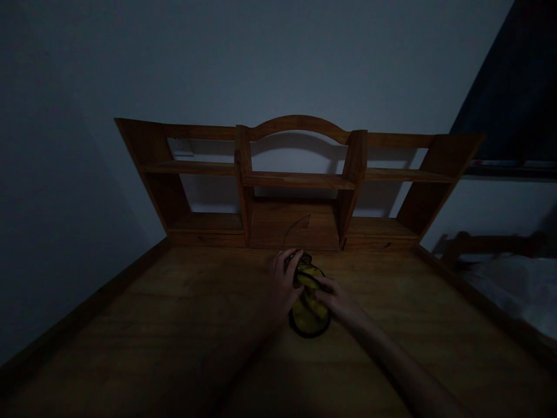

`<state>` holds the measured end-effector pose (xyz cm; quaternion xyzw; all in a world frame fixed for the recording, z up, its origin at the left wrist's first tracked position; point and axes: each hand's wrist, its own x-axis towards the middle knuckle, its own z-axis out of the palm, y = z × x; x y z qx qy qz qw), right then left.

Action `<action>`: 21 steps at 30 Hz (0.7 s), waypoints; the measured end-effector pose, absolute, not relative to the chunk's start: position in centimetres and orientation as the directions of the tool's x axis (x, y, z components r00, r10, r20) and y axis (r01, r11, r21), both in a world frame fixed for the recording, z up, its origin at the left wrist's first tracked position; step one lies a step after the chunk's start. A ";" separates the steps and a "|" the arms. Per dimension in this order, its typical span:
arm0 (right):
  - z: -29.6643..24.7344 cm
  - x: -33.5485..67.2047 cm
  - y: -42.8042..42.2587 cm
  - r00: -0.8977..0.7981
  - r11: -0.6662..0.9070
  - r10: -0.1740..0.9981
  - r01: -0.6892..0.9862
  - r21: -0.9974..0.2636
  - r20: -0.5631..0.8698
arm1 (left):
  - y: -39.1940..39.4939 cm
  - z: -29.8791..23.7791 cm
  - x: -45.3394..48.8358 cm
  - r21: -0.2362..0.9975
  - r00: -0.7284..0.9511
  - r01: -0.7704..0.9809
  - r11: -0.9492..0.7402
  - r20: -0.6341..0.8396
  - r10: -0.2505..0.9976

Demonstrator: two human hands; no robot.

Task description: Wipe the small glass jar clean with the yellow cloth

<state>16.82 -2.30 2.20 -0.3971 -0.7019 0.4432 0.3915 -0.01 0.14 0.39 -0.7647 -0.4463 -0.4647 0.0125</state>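
Note:
A soft, yellow-green pouch-like item (310,318) with a dark rounded rim is on the wooden desktop, in front of the shelf unit. My left hand (285,285) curls around its upper left side, where a dark, partly glossy part shows beneath the fingers. From the right, my right hand (334,299) pinches the item's edge between thumb and fingers. Both hands are closed on it. Dim light hides its finer detail, so its exact kind is unclear.
Behind the hands stands a wooden shelf unit (300,181) with several compartments, against a pale wall (278,64). A thin curved line, perhaps a cord, shows in its middle compartment. Raised edges border the desktop (209,302). Whitish fabric (513,290) lies beyond the right edge.

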 end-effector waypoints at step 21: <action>3.4 17.7 -3.4 -0.539 0.597 0.794 0.605 -0.527 0.281 | 0.0 0.3 -0.3 0.249 0.276 0.714 -0.655 0.759 0.589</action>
